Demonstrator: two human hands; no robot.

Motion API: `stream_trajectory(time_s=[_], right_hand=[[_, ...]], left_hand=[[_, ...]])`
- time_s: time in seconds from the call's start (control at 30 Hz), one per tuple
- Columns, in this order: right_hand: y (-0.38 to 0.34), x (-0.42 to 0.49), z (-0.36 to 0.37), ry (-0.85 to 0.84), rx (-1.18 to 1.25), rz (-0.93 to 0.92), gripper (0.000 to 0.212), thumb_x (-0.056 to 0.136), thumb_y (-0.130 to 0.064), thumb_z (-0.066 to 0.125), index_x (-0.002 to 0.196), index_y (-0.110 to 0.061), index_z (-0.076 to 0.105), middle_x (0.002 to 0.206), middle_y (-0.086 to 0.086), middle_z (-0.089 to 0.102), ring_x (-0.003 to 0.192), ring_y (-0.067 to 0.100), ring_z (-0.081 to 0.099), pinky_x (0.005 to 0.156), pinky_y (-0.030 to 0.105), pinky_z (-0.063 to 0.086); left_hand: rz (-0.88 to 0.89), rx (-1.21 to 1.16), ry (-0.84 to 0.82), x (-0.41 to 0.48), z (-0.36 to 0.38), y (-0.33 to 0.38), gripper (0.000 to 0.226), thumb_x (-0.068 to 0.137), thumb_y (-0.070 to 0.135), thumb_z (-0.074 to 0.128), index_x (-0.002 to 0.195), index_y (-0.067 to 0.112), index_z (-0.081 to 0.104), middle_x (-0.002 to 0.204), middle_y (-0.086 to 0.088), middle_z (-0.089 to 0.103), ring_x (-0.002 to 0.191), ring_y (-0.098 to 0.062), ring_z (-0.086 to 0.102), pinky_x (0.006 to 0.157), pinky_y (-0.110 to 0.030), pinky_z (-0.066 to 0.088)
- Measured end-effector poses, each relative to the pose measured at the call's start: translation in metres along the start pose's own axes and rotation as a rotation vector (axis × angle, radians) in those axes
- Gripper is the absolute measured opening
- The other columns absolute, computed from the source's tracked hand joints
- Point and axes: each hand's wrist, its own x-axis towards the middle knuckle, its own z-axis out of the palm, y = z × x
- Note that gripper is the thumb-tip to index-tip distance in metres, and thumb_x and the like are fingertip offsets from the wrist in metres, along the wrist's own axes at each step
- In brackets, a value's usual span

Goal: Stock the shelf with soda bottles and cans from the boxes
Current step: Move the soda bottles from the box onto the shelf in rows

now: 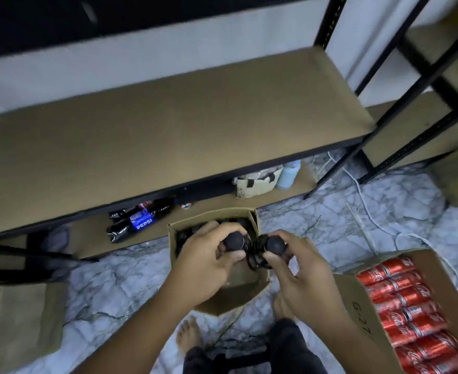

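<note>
Centre frame, I see the left hand [209, 256] clamping the left bottle [234, 240] and the right hand [302, 273] clamping the right bottle [275, 245] above the bottle box [213, 216]; lower right, the can box [356, 300] holds red cans [408, 309].

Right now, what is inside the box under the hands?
Dark bottles with black caps; the left hand and right hand each hold one. The hands cover the rest.

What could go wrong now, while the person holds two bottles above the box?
The left hand and right hand grip the left bottle and right bottle only near their caps; one could slip onto the bare foot below. The white cable on the floor might catch a step. The Pepsi bottles lying on their sides may roll.
</note>
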Motion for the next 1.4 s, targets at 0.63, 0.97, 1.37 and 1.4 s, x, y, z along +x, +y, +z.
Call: stream_trajectory(time_s=[0.63,0.97,1.37,1.4], right_hand=[[-0.266,0.043,-0.154,0.352,0.037,-0.457,0.019,0.085,-0.06,0.059,0.102,-0.052,0.063,0.07,-0.007,0.055,0.065,0.01,0.054,0.06,0.014,0.039],[-0.351,0.11,-0.234,0.45,0.062,-0.574,0.035,0.092,-0.046,0.069,0.12,-0.026,0.071,0.057,-0.01,0.049,0.057,0.0,0.05,0.064,0.007,0.038],[-0.39,0.243,-0.274,0.337,-0.139,-0.613,0.03,0.094,-0.052,0.063,0.104,-0.027,0.076,0.06,-0.004,0.06,0.065,0.01,0.059,0.069,0.032,0.05],[-0.389,0.253,-0.277,0.328,-0.148,-0.604,0.031,0.095,-0.05,0.063,0.107,-0.025,0.076,0.061,-0.004,0.061,0.065,0.009,0.06,0.07,0.031,0.05]], left_hand=[[0.438,0.065,0.3,-0.013,-0.222,0.241,0.022,0.087,0.029,0.077,0.101,0.041,0.065,0.073,0.018,0.046,0.071,-0.004,0.046,0.068,-0.017,0.038],[0.499,0.078,0.483,0.034,-0.298,0.333,0.014,0.088,0.031,0.077,0.099,0.034,0.07,0.067,0.014,0.041,0.063,-0.003,0.041,0.064,-0.02,0.037],[0.258,0.007,0.569,0.144,-0.305,0.368,0.017,0.094,0.026,0.071,0.11,0.022,0.069,0.066,0.017,0.061,0.065,0.004,0.059,0.059,-0.016,0.043],[0.239,0.002,0.573,0.152,-0.303,0.371,0.018,0.094,0.026,0.07,0.112,0.022,0.069,0.076,0.015,0.066,0.076,-0.003,0.065,0.067,-0.023,0.05]])
